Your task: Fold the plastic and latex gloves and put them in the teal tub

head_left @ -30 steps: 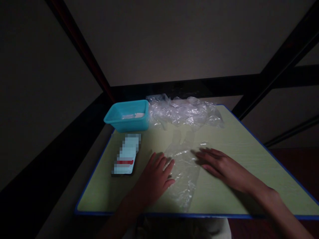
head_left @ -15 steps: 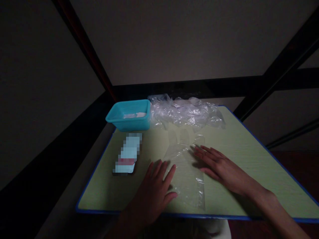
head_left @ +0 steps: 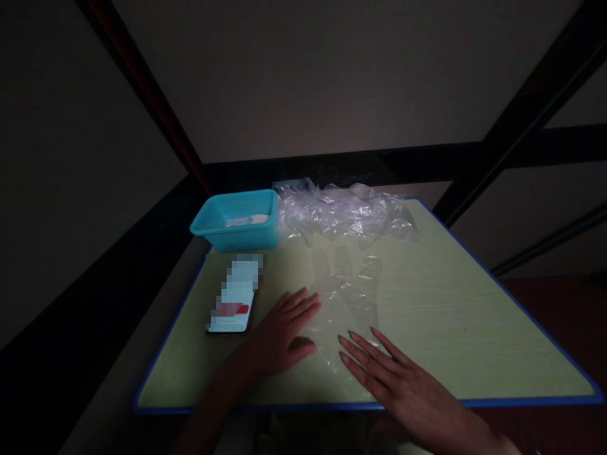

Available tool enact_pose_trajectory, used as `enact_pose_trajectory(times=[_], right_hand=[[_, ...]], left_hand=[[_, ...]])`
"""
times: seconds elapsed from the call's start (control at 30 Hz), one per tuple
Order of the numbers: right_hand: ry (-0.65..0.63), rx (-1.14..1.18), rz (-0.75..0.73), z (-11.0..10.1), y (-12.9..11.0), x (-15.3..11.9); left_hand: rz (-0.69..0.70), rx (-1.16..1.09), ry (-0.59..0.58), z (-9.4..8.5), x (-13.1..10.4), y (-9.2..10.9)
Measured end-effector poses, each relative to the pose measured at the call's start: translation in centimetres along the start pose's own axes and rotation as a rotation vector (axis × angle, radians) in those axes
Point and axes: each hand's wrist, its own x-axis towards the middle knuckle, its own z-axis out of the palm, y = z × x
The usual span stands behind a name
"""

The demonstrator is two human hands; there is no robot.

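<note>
A clear plastic disposable glove (head_left: 348, 294) lies flat on the table, its fingers pointing to the far side. My left hand (head_left: 284, 332) is open at the glove's left edge, fingers stretched out and thumb apart. Over the lower right part of the glove my right hand (head_left: 386, 373) lies with its fingers spread, hiding some of the cuff. Whether each hand presses on the film or hovers just above it, I cannot tell. Neither hand holds anything.
Crumpled clear plastic (head_left: 346, 212) is heaped along the table's far edge. Beside it stands a turquoise basket (head_left: 244, 240) with whitish items inside. A lit phone (head_left: 234, 297) lies at the left. The pale table (head_left: 450, 316) has a blue rim, with a wall behind it.
My right hand has moved from the glove's right side down toward its cuff. My left hand has shifted slightly up and left. The glove stays flat; the whole view has shifted a little.
</note>
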Motion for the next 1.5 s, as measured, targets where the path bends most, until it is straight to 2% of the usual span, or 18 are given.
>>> enact_pose_trajectory(times=[0.17,0.33,0.6,0.77,0.97,1.13,1.3,1.5], right_hand=[[0.028,-0.051,-0.050,-0.2,0.0,-0.5],[0.012,-0.048,-0.078,-0.8,0.2,-0.5],[-0.005,0.248,-0.004,-3.2,1.3,-0.1],[0.110,0.333,0.038,-4.4,2.1,0.0],[0.177,0.249,-0.023,-3.7,2.3,-0.7],[0.218,0.125,-0.069,-2.7,2.2,-0.9],[0.260,0.029,-0.047,-2.3,2.4,-0.6],[0.231,0.004,-0.021,-1.9,3.7,-0.2]], left_hand=[[0.022,-0.023,0.005,-0.2,-0.4,0.1],[0.027,-0.024,-0.043,-0.1,-0.8,-0.1],[0.040,-0.092,-0.002,-0.5,-1.6,-0.4],[0.042,-0.068,0.093,0.4,-1.3,-0.3],[0.170,0.125,0.219,1.6,-0.2,0.1],[0.218,0.184,0.262,1.7,0.2,0.2],[0.225,0.180,0.276,1.4,0.2,0.4],[0.191,0.151,0.231,1.3,0.2,0.4]])
